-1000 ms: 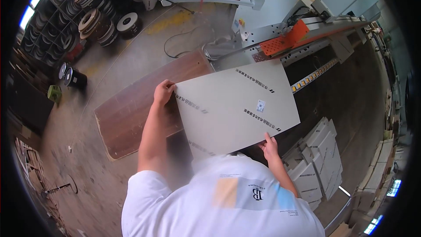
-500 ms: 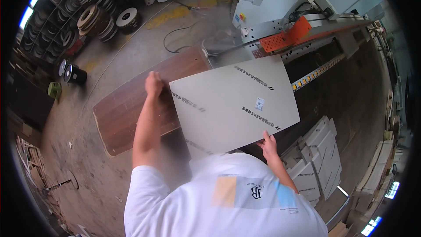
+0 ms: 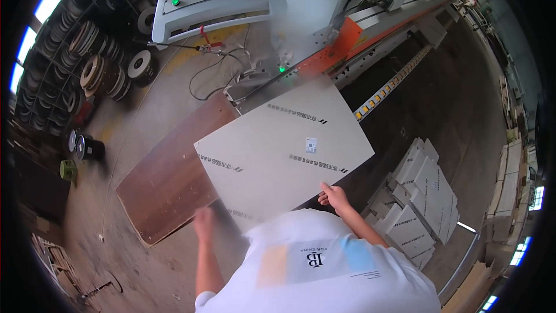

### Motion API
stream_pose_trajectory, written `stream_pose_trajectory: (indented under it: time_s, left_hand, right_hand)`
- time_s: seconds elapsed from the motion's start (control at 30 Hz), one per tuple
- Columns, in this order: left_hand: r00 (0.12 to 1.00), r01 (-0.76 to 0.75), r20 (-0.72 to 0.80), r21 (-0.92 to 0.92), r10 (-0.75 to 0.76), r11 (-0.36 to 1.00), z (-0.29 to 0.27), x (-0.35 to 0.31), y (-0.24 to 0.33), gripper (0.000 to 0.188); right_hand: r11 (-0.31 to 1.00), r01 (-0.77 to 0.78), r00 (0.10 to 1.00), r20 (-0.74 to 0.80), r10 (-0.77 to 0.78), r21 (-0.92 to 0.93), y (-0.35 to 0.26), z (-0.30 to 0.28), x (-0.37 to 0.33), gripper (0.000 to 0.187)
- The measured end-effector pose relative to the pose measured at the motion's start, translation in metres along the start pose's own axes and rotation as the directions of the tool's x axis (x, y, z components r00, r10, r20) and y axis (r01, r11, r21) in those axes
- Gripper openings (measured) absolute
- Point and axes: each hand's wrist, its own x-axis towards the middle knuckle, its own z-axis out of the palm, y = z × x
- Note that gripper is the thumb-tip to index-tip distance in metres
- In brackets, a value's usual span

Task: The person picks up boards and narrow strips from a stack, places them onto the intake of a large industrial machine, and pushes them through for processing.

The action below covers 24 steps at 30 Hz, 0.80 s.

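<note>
Brown wooden table [image 3: 168,182]: pale printed panel [image 3: 278,153] over its right end; contact beneath hidden.
Concrete floor [image 3: 150,272]: black bucket [image 3: 91,148] and small green stool [image 3: 68,170] at left, white-faced reel [image 3: 139,69] farther up, looped dark cable [image 3: 191,84] beyond the table.

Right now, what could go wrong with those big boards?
The pale board might tip or slide: the right hand is at its edge, but the left hand is apart from it. The unevenly piled boards on the right could slip if bumped.
</note>
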Motion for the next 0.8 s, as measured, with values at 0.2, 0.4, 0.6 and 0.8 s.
stream_pose_trajectory:
  time_s: [0.2, 0.4, 0.6, 0.8]
  left_hand:
    - [0.958, 0.075, 0.259, 0.175, -0.12, 0.982, 0.09, -0.046, -0.035, 0.035]
    - [0.978, 0.114, 0.17, 0.069, -0.124, 0.991, 0.123, -0.034, -0.014, 0.047]
    - [0.956, 0.176, 0.189, 0.244, -0.225, 0.954, 0.159, -0.033, 0.035, 0.048]
    - [0.954, 0.126, 0.279, -0.027, -0.113, 0.992, 0.229, -0.013, 0.006, 0.034]
  right_hand:
    - [0.995, 0.088, 0.996, 0.011, -0.088, -0.042, -0.041, 0.005, 0.029, 0.047]
    - [0.976, 0.171, 0.984, -0.026, -0.176, -0.136, -0.075, -0.003, 0.062, 0.047]
    - [0.971, 0.218, 0.968, -0.102, -0.228, -0.099, -0.083, -0.036, 0.078, 0.042]
    - [0.956, 0.264, 0.931, -0.226, -0.286, -0.126, -0.117, -0.073, 0.096, 0.044]
